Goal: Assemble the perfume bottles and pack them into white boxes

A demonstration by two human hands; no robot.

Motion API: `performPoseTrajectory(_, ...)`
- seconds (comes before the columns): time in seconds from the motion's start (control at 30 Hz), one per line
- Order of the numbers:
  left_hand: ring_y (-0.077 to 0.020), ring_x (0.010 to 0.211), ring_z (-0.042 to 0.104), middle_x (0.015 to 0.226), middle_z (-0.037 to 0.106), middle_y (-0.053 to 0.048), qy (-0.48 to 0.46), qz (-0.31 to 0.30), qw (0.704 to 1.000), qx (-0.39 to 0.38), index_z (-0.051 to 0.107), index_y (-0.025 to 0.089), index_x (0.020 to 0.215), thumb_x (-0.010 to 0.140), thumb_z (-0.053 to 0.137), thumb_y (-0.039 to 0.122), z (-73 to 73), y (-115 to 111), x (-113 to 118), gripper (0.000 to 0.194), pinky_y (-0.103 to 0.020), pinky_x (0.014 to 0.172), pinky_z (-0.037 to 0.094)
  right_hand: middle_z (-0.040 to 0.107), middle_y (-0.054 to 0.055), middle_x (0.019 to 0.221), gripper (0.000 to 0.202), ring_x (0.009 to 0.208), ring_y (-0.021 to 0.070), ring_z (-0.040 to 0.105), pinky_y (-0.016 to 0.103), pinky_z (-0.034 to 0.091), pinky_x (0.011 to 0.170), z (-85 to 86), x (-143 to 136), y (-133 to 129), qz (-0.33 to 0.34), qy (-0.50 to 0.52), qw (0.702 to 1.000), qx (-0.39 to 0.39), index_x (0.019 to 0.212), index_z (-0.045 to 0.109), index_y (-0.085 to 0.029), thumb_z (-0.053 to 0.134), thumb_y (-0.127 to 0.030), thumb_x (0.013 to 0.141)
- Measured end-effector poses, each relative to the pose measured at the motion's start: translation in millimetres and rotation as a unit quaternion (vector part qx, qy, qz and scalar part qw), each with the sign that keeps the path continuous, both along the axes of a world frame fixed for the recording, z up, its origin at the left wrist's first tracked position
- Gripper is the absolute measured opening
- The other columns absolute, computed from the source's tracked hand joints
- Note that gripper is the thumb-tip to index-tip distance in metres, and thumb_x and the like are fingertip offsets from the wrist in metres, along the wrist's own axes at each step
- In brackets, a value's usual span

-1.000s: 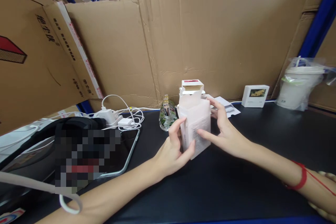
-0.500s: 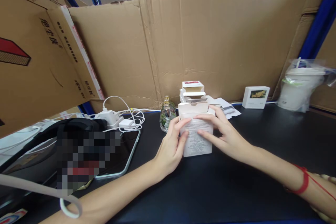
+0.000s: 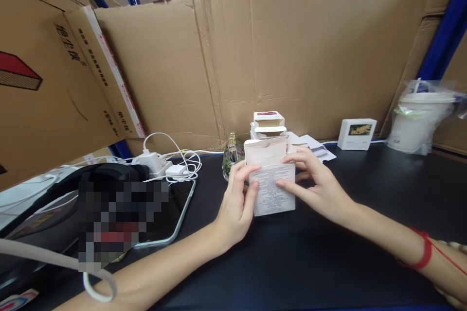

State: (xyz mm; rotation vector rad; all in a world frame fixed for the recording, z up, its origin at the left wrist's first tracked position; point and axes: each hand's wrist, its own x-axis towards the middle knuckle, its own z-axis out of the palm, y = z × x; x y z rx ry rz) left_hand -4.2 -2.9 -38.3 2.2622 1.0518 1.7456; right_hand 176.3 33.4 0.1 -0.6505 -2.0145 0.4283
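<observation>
A small white carton [image 3: 274, 189] stands upright on the black table, its printed side facing me and its top flap [image 3: 266, 149] raised. My left hand [image 3: 239, 197] grips the carton's left edge between thumb and fingers. On the other side, my right hand [image 3: 314, 180] has its thumb against the printed face and its fingers at the upper right corner, by the flap. What lies inside the carton is hidden. Just behind it are more white boxes [image 3: 269, 119], one with its end open. Glass bottles [image 3: 232, 155] with shiny tops stand behind my left hand.
White papers [image 3: 310, 146] lie behind my right hand. Farther right are a closed white box [image 3: 357, 134] and a bagged white cup [image 3: 416, 121]. On the left sit a phone [image 3: 175, 214], white chargers [image 3: 149, 164] with cables, and a black headset [image 3: 105, 175]. Cardboard walls [image 3: 310, 53] enclose the table.
The carton's top flap now stands higher and shows more of its inner face. My right fingers have shifted from across the top front edge to the upper right corner.
</observation>
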Motion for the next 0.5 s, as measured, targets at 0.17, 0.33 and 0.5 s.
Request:
performPoseTrajectory(0.17, -0.014, 0.104, 0.05, 0.124, 0.04, -0.006, 0.006, 0.022, 1.0, -0.014, 0.034, 0.031, 0.124, 0.092, 0.035, 0.017, -1.4, 1.1, -0.5, 0.035, -0.025, 0.078, 0.049, 0.052, 0.008, 0.107, 0.041, 0.088, 0.0173, 0.06, 0.026, 0.055, 0.06, -2.1, -2.4, -0.1, 0.008, 0.036, 0.999, 0.0, 0.107, 0.039, -0.023, 0.063, -0.035, 0.075)
performPoseTrajectory(0.33, -0.0166, 0.111, 0.051, 0.131, 0.04, -0.008, -0.026, 0.001, 0.999, -0.041, 0.018, 0.032, 0.133, 0.091, 0.039, 0.019, -2.2, 6.4, 0.7, 0.049, -0.03, 0.084, 0.05, 0.056, 0.013, 0.109, 0.079, 0.086, 0.0202, 0.063, 0.033, 0.056, 0.068, 0.7, -4.0, 2.0, 0.002, 0.076, 0.991, -0.114, 0.122, 0.018, -0.02, 0.07, -0.037, 0.065)
performPoseTrajectory(0.5, -0.0182, 0.107, 0.054, 0.127, 0.042, -0.014, -0.054, -0.036, 0.991, -0.114, 0.012, 0.026, 0.133, 0.087, 0.047, 0.024, 0.8, 8.9, 2.7, 0.057, -0.033, 0.081, 0.051, 0.059, 0.014, 0.108, 0.074, 0.09, 0.0237, 0.062, 0.042, 0.054, 0.075, -0.5, -4.4, 8.2, 0.027, 0.043, 0.969, -0.242, 0.121, 0.028, -0.018, 0.07, -0.036, 0.062)
